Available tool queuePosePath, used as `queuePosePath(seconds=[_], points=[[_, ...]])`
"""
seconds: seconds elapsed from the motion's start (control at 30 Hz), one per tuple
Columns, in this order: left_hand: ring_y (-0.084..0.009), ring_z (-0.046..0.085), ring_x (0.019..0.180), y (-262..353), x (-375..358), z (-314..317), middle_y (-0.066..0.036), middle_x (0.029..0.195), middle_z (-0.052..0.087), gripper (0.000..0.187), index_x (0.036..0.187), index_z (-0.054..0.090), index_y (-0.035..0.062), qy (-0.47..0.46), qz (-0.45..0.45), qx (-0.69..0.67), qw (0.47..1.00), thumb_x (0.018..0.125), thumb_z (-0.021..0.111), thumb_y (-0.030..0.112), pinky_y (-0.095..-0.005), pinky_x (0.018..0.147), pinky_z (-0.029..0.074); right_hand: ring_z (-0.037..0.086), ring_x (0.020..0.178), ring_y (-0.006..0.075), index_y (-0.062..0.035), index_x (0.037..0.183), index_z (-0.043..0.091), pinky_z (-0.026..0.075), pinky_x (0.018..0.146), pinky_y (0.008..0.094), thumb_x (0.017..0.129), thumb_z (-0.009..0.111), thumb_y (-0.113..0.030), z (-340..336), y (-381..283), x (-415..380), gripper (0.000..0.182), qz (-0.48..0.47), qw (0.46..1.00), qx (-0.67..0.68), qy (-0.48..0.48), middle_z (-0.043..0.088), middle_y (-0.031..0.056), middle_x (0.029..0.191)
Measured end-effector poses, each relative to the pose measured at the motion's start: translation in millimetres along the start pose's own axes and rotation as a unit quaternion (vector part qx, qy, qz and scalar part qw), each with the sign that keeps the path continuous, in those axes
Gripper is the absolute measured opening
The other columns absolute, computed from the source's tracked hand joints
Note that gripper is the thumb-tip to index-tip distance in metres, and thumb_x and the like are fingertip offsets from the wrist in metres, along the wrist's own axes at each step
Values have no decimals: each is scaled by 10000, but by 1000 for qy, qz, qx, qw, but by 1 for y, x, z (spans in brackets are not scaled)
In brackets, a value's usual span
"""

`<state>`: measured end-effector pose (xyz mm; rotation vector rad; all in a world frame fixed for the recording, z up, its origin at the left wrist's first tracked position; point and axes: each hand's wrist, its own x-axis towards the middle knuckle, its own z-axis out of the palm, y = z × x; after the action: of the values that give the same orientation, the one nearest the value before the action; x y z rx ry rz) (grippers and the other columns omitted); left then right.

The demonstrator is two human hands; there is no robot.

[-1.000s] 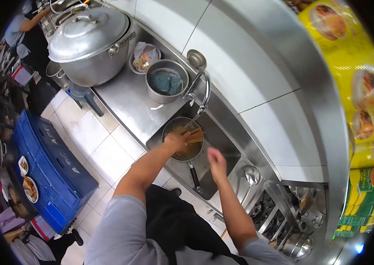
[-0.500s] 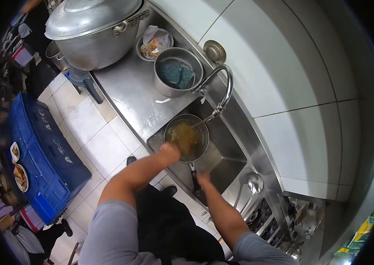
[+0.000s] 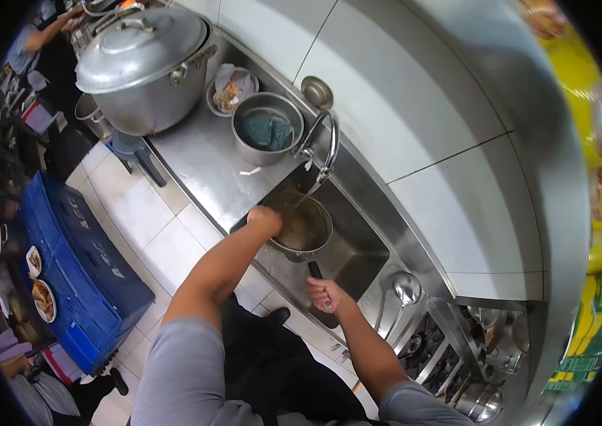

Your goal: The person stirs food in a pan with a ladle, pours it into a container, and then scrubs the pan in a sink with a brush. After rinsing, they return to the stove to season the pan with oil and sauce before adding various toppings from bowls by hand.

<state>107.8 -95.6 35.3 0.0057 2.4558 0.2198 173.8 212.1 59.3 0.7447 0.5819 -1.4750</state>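
Under the running tap, a round metal pan with cloudy brownish water sits in the sink. My left hand is closed at the pan's left rim; its fingertips and anything in them are hidden. Below the pan, my right hand has its fingers curled round a black handle, whose end sticks out above them. Whether this handle joins the pan is not clear.
A metal pot with blue-green scouring pads, a bowl of scraps and a large lidded pot stand left of the sink. A ladle lies to the right. Behind are a blue bin and two people.
The view has shifted. My right hand has moved down, away from the pan, and more of its fingers shows. My left hand has moved up along the pan's left side. The water looks less yellow.
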Motion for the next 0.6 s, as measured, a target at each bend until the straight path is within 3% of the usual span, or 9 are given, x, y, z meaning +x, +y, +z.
queuePosePath(seconds=[0.03, 0.07, 0.17, 0.27, 0.4, 0.5, 0.57, 0.6], points=[[-309, 696, 1028, -2, -16, -5, -89, 1131, 719, 456, 1292, 638, 140, 5, -2, 8, 1000, 861, 647, 287, -496, 687, 580, 329, 411, 36, -121, 772, 464, 309, 373, 206, 992, 585, -226, 3, -1, 4, 272, 24, 995, -94, 35, 400, -67, 582], [-330, 699, 1007, 0, -41, -11, -113, 1120, 717, 452, 1320, 617, 170, 56, 13, -46, 997, 884, 626, 290, -485, 739, 576, 329, 411, 36, -121, 772, 464, 309, 373, 206, 992, 585, -226, 9, 4, 0, 272, 19, 995, -93, 31, 400, -67, 582], [-367, 699, 976, 18, -123, -38, -169, 1091, 709, 469, 1386, 549, 244, 135, 9, -158, 978, 926, 589, 323, -471, 825, 561, 365, 416, 58, -114, 859, 426, 283, 343, 248, 890, 656, -63, 40, 18, -24, 238, -97, 898, -346, 254, 413, -40, 583], [-438, 683, 915, 47, -156, -5, -256, 1025, 681, 572, 1501, 353, 360, 188, 9, -262, 947, 964, 543, 412, -528, 828, 540, 409, 410, 91, -63, 965, 449, 314, 340, 265, 821, 652, -23, 42, 28, -51, 252, -121, 851, -421, 289, 448, -5, 600], [-449, 677, 875, 86, -157, 37, -252, 993, 666, 587, 1500, 349, 367, 199, 59, -250, 946, 954, 554, 428, -538, 772, 548, 410, 403, 94, -58, 989, 462, 324, 341, 271, 811, 662, -35, 45, 28, -72, 268, -133, 854, -408, 292, 465, 8, 609], [-438, 675, 871, 95, -155, 31, -243, 984, 654, 584, 1503, 346, 366, 273, 78, -256, 924, 958, 550, 415, -534, 759, 547, 399, 415, 81, -108, 908, 425, 300, 344, 257, 848, 665, -20, 51, 34, -91, 263, -140, 839, -428, 307, 437, -9, 603], [-430, 674, 915, 77, -180, -6, -249, 1117, 619, 573, 1505, 340, 386, 215, 37, -271, 937, 966, 534, 403, -504, 809, 548, 394, 405, 82, -109, 893, 410, 298, 339, 264, 853, 667, -29, 47, 39, -103, 272, -165, 846, -426, 275, 433, -9, 593], [-414, 679, 901, 69, -189, -17, -240, 1102, 626, 560, 1494, 363, 387, 249, 6, -302, 920, 963, 539, 400, -500, 797, 550, 394, 405, 82, -109, 893, 410, 298, 339, 264, 853, 667, -29, 46, 41, -108, 272, -170, 845, -427, 274, 433, -9, 593]])
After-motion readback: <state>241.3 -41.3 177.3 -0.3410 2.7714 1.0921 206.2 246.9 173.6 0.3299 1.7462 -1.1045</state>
